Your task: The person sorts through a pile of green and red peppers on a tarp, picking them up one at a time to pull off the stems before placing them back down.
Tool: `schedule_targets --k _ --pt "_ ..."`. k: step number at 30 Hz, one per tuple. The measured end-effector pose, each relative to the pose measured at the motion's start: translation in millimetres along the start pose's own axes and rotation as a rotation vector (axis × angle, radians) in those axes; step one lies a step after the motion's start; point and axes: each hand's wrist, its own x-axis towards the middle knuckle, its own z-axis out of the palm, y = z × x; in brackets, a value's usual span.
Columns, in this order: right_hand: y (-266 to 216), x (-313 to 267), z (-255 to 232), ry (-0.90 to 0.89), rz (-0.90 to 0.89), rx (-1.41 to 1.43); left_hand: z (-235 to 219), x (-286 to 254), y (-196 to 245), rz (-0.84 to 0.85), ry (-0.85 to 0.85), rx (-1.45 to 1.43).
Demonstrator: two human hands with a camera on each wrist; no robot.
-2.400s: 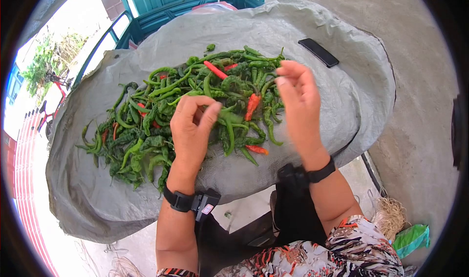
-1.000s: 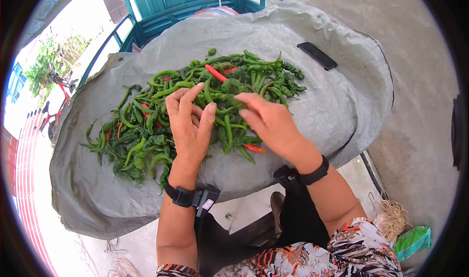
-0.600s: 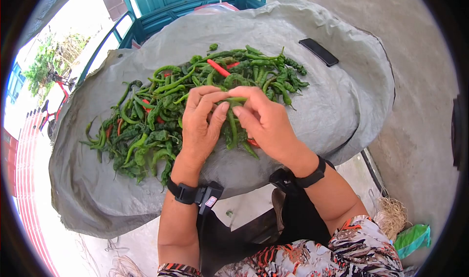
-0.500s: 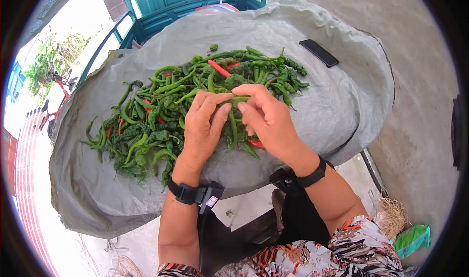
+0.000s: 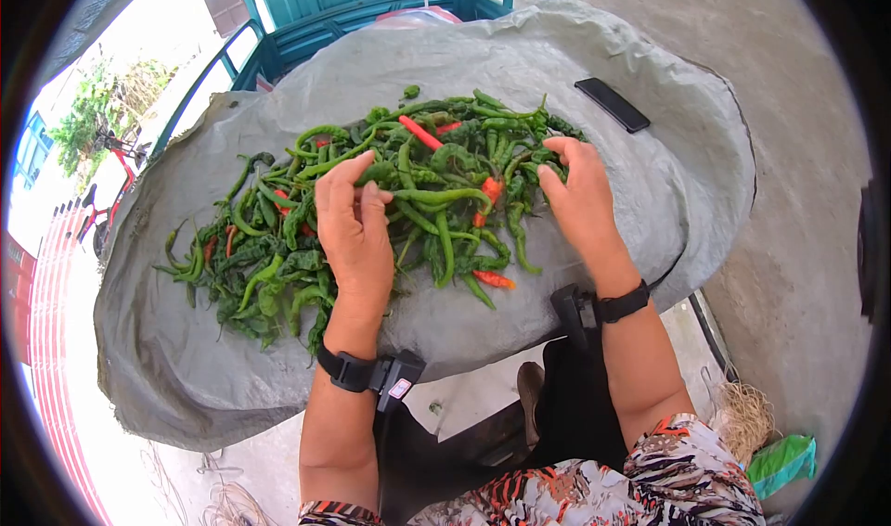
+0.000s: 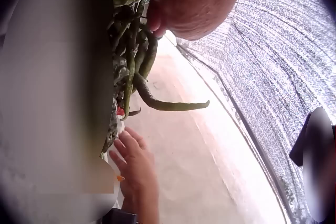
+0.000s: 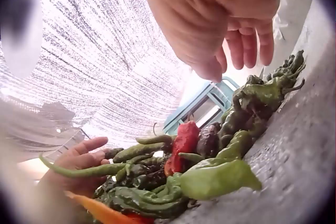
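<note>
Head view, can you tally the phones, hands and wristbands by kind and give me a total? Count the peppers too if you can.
Phone: 1
Hands, left and right: 2
Wristbands: 2
Total: 5
The peppers overlap too much to count.

nothing is legible (the wrist device (image 5: 393, 374) has a tiny label (image 5: 400, 389)).

One phone (image 5: 613, 105), many green peppers (image 5: 445, 248), several red peppers (image 5: 420, 133)
I count just the one phone near the grey sheet's (image 5: 650, 192) far right edge; the peppers overlap too much for me to number.
</note>
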Motion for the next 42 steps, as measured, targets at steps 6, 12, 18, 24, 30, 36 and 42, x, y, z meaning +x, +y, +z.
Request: schedule_targets --k 6,12,18,24,30,36,42 --pt "-7.6 -7.3 1.0 -0.154 -0.037 -0.153 -0.6 0.3 3.8 0.141 -0.159 0.386" --pt "-0.3 -4.2 4.2 -0.174 -0.222 -0.156 2.4 -1.5 11.7 0.095 -0.074 0.311" --pt "-10.2 0.8 2.4 -0.123 -0.081 -0.041 0.1 0.1 5.7 0.185 -0.121 0.389" --pt "-18.5 6.9 3.5 0.031 -0.073 0.115 0.8 0.9 11.4 0.254 -0.026 0.362" --pt "-21.1 -6.1 11.2 -0.236 -0.075 -0.123 2.5 -1.1 14.2 0.111 -0.047 0.209" --pt "-36.2 4.7 8.8 0.056 -0.053 0.142 1.4 0.9 9.5 0.246 0.011 0.281" --pt "-82.0 -8.3 11.4 -0.099 0.047 0.635 1.3 0.7 16.6 0.300 -0.038 0.296"
